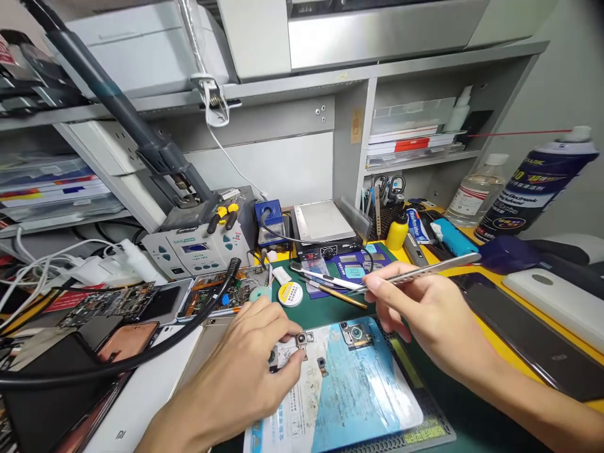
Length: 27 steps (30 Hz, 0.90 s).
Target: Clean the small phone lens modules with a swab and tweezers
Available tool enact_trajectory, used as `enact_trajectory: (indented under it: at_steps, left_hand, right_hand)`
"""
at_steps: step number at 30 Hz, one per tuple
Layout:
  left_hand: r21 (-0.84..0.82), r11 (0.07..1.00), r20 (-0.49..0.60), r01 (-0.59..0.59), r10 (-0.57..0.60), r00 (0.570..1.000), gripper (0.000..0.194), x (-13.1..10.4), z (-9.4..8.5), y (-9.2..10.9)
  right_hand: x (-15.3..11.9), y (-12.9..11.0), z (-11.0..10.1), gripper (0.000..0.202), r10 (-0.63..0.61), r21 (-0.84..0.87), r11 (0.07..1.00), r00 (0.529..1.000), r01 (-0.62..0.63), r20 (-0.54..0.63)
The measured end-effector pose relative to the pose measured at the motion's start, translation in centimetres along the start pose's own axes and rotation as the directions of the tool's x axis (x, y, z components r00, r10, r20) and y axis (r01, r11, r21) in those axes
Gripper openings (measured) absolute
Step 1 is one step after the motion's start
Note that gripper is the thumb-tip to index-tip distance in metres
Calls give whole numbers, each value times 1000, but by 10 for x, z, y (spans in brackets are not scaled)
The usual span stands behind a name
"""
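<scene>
One small camera part (302, 340) sits pinched in my left hand (245, 365), left of and nearer than the tweezers (436, 267) my right hand (431, 314) grasps.

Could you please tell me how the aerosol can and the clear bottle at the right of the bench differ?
The aerosol can is opaque dark blue, while the clear bottle is see-through. The can looks taller; the bottle looks shorter. The can carries a long red straw, whereas the bottle has a plain cap. Both have white tops.
</scene>
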<state>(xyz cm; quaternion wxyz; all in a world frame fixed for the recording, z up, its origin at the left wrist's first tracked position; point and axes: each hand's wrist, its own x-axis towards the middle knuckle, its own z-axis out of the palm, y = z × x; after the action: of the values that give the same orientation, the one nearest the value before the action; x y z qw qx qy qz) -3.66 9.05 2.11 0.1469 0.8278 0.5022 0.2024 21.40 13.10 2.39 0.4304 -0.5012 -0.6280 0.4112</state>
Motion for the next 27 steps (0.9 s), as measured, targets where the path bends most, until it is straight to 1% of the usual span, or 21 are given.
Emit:
enact_trajectory:
  at_steps: [2,6,8,10,13,18,22,27]
  left_hand:
    - [2,1000,26,15,-15,1000,14,1,-1,1]
    - [18,999,54,32,-33,998,14,2,-2,3]
    - [24,999,42,21,-22,999,14,1,-3,5]
    - [25,1000,7,10,-10,1000,15,0,-5,7]
    - [19,1000,-10,-20,20,1000,14,-4,-4,17]
    - [93,994,50,-65,60,997,10,-7,2,33]
    - [149,986,85,-73,61,994,9,-5,4,35]
    - [172,983,137,-66,43,990,9,-3,3,37]
  right_hand:
    - [1,1,1,36,-1,36,999,1000,0,15]
    - [3,1,1,33,-51,54,997,998,49,27]
    - [5,1,-1,32,-74,70,995,997,73,16]
    - [8,1,-2,30,-84,93,992,997,83,1]
    - [12,3,-4,28,-67,121,990,998,69,-14]
    - [19,7,-5,27,-57,173,983,998,60,-23]
    - [21,8,-7,25,-51,200,978,998,54,-22]
    - [20,5,-9,23,-47,229,972,999,51,-24]
